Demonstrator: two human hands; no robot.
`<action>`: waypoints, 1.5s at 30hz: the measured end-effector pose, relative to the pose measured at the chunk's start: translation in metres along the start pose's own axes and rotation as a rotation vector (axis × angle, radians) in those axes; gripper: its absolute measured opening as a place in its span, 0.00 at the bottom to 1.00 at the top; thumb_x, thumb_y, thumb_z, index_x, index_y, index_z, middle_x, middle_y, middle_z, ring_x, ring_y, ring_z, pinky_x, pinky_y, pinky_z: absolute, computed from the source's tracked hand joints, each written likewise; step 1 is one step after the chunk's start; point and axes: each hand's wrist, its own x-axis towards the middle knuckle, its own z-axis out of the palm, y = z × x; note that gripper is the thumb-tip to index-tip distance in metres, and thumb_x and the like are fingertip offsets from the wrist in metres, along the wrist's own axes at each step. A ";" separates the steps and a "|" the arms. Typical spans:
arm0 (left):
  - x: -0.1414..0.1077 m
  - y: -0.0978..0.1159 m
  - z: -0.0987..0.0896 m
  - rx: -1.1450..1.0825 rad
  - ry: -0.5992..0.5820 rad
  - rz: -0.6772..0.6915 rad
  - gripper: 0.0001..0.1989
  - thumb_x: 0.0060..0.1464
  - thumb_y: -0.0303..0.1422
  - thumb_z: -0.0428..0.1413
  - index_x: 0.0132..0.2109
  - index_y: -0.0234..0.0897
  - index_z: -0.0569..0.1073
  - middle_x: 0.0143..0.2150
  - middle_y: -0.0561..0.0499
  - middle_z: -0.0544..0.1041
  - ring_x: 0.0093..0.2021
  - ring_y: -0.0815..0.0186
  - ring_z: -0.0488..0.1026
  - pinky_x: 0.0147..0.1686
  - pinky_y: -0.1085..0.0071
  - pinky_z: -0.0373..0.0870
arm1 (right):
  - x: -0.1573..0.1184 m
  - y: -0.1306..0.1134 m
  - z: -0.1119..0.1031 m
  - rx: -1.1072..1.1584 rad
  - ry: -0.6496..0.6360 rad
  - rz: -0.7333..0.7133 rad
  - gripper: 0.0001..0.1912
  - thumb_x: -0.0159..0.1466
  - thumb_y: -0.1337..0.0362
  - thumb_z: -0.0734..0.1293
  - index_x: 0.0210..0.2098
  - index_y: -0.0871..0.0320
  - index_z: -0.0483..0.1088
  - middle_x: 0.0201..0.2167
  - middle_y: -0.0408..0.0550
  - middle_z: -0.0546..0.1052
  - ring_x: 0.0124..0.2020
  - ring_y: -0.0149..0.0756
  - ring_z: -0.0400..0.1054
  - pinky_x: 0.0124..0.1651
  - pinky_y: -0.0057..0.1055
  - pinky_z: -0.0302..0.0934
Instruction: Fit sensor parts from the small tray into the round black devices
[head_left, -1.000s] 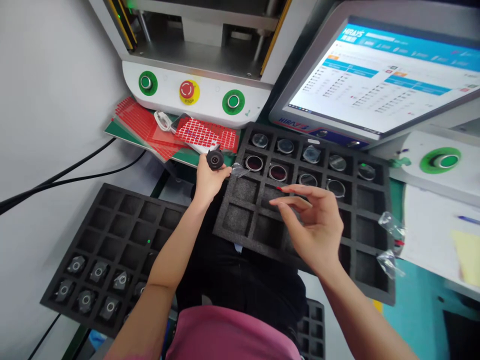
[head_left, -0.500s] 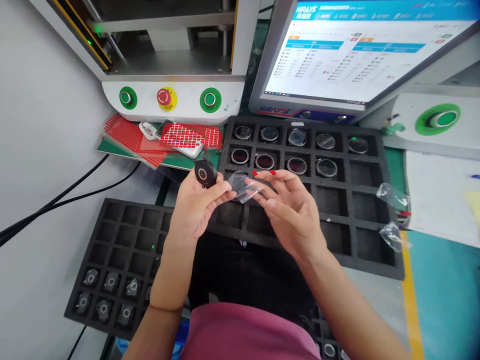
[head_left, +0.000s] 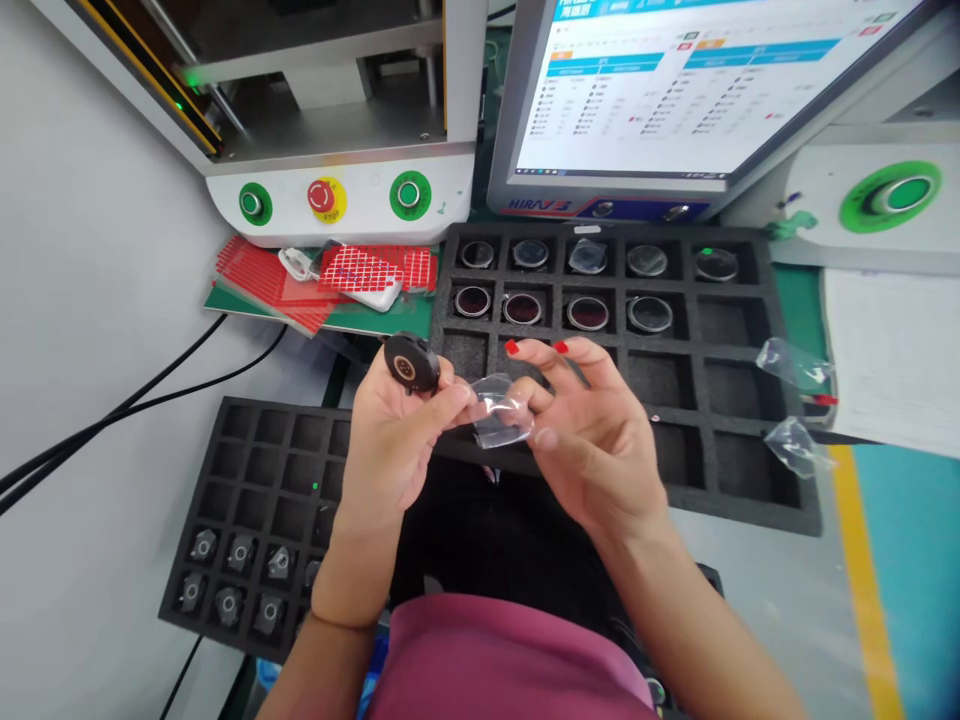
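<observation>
My left hand [head_left: 394,430] is closed around a round black watch body [head_left: 411,362], its back with a ring of small contacts facing up. Between that hand's thumb and forefinger is also the edge of a small clear plastic bag [head_left: 501,412]. My right hand [head_left: 600,445] has the bag's other side at its thumb and a bent finger, while two red-tipped fingers stretch away from it. Behind the hands, a black foam tray [head_left: 667,385] holds several round glass watch lenses [head_left: 587,313] in its two back rows.
Lower left, another foam tray [head_left: 255,535] carries several wrapped watch bodies [head_left: 229,605]. Crumpled clear bags [head_left: 799,447] lie at the right tray edge. Red gridded sheets [head_left: 360,270] and a white cable [head_left: 298,264] sit under a press with buttons [head_left: 324,200]. A monitor [head_left: 622,110] stands behind.
The clear bag and my right hand have come slightly down and right. My right hand's outer fingers have lifted and spread. The whole view has shifted a little.
</observation>
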 end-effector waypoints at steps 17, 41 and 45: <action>-0.009 -0.004 0.012 0.022 0.080 0.154 0.19 0.44 0.28 0.71 0.34 0.39 0.66 0.30 0.62 0.71 0.29 0.76 0.75 0.31 0.79 0.82 | -0.012 0.001 0.011 -0.094 0.037 -0.155 0.25 0.59 0.70 0.76 0.50 0.43 0.68 0.45 0.39 0.73 0.30 0.25 0.72 0.37 0.29 0.74; -0.015 -0.035 0.016 0.028 -0.253 -0.196 0.26 0.58 0.56 0.57 0.44 0.36 0.77 0.34 0.45 0.83 0.34 0.55 0.84 0.30 0.66 0.82 | 0.013 -0.060 -0.013 -0.502 -0.253 -0.135 0.30 0.54 0.75 0.76 0.51 0.42 0.71 0.51 0.45 0.74 0.29 0.31 0.72 0.29 0.34 0.75; -0.018 -0.040 0.014 0.033 -0.262 -0.167 0.30 0.60 0.59 0.52 0.47 0.36 0.77 0.38 0.44 0.84 0.35 0.55 0.84 0.33 0.65 0.82 | 0.016 -0.058 -0.013 -0.525 -0.287 -0.110 0.28 0.55 0.74 0.76 0.51 0.45 0.70 0.51 0.44 0.74 0.32 0.31 0.74 0.29 0.31 0.74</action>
